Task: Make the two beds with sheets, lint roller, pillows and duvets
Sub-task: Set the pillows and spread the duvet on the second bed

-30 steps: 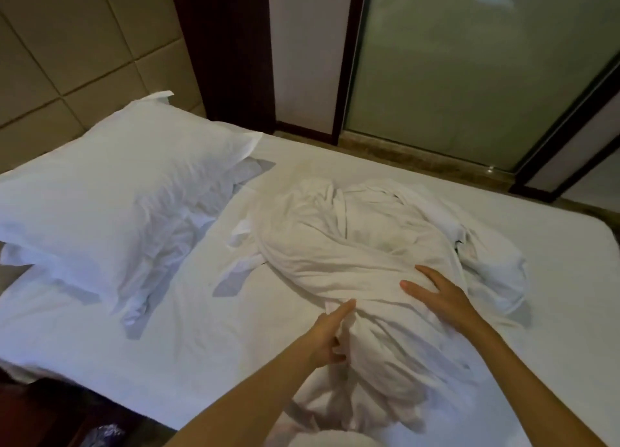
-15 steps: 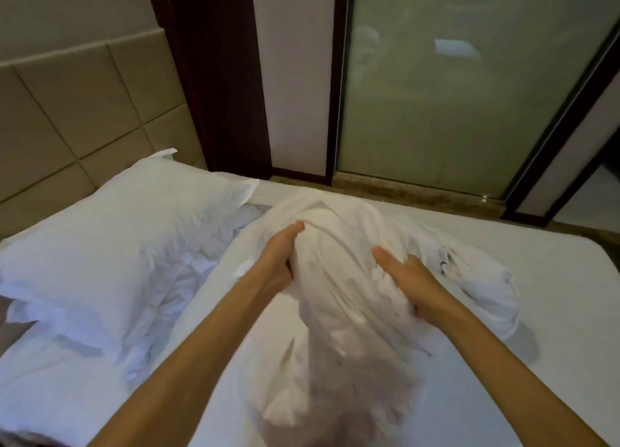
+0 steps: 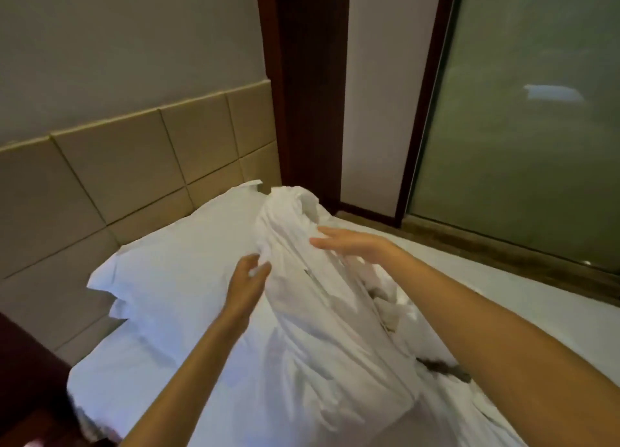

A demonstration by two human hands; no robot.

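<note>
A crumpled bundle of white bedding (image 3: pixel 312 312) stands lifted off the white sheeted bed (image 3: pixel 523 305), its top reaching toward the headboard. My left hand (image 3: pixel 248 282) is at the bundle's left side, thumb and fingers curled on a fold of the fabric. My right hand (image 3: pixel 349 245) lies against the bundle's upper right side with its fingers straight. A white pillow (image 3: pixel 188 262) lies at the head of the bed, just left of the bundle. More loose white fabric trails down toward me.
A beige padded headboard (image 3: pixel 134 178) runs along the left. A dark wooden post (image 3: pixel 308 94) and a frosted glass panel (image 3: pixel 530 144) stand behind the bed. A dark wooden bedside surface (image 3: pixel 30 362) sits at the lower left.
The bundle rose from lying flat on the bed and moved toward the pillow. My right hand's fingers straightened. The view tilted upward.
</note>
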